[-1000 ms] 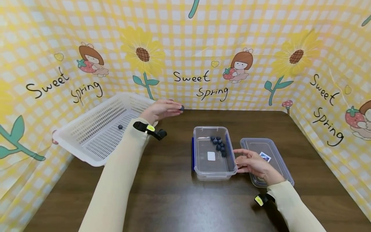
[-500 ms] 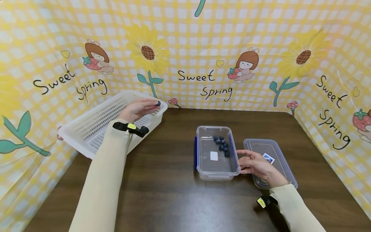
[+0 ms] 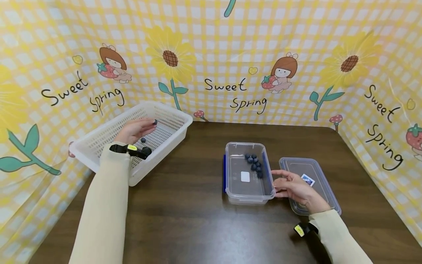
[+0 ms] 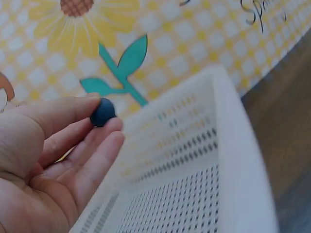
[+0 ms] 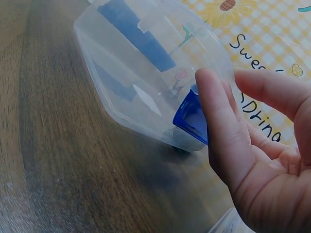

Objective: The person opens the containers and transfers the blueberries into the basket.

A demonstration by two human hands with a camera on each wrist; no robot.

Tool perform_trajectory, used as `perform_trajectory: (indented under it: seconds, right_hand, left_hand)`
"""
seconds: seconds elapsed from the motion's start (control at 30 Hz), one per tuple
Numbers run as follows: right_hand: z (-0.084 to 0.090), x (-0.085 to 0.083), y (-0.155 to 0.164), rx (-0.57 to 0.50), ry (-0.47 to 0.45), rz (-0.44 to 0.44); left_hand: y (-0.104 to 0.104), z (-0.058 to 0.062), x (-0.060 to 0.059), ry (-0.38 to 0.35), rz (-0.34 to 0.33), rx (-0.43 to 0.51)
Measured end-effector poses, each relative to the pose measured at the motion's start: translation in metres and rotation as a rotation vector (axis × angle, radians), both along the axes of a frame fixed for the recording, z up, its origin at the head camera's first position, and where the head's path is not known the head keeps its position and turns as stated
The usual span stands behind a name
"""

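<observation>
My left hand (image 3: 134,130) is over the white perforated basket (image 3: 165,154), pinching a blueberry (image 4: 103,112) between thumb and fingertips. A second blueberry (image 3: 143,140) lies on the basket floor just below the hand. On the table stands a clear plastic container (image 3: 235,189) with blue side latches, and several blueberries (image 3: 254,167) are gathered along its right side. My right hand (image 3: 295,189) rests against that side of the container, fingers fairly straight. In the right wrist view its thumb (image 5: 214,111) overlaps the blue latch (image 5: 192,116), which hangs down.
A clear lid (image 3: 318,183) with a blue-and-white label lies right of the container, partly behind the right hand. The brown table (image 3: 184,220) meets a yellow checked cloth (image 3: 224,47) along the back and sides.
The left hand has moved left from beyond the basket's right end to over its inside, still pinching the blueberry. The right hand stays at the container. The head view has shifted slightly.
</observation>
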State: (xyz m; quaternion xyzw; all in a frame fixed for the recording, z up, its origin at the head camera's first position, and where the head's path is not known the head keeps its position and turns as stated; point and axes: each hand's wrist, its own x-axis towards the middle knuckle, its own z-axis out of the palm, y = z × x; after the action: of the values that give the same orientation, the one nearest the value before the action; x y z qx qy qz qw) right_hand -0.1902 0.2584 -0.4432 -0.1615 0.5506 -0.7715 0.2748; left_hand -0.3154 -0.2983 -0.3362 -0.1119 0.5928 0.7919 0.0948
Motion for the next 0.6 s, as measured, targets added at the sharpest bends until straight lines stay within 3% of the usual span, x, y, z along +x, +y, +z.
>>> perform_trajectory:
  seconds: [0.17, 0.4, 0.53, 0.6]
  right_hand:
    - [0.0, -0.001, 0.001, -0.017, -0.001, 0.004]
    - [-0.002, -0.001, 0.001, -0.018, 0.001, 0.012]
    - [0.0, 0.0, 0.001, -0.013, 0.002, 0.007]
    - [0.0, 0.0, 0.001, -0.011, 0.002, 0.004]
  left_hand:
    - [-0.012, -0.005, 0.0, -0.048, 0.084, 0.034]
    - [-0.025, -0.008, 0.002, -0.144, 0.202, 0.306]
    - [-0.026, -0.008, 0.002, -0.155, 0.253, 0.37]
    - [-0.025, -0.008, 0.001, -0.155, 0.247, 0.379]
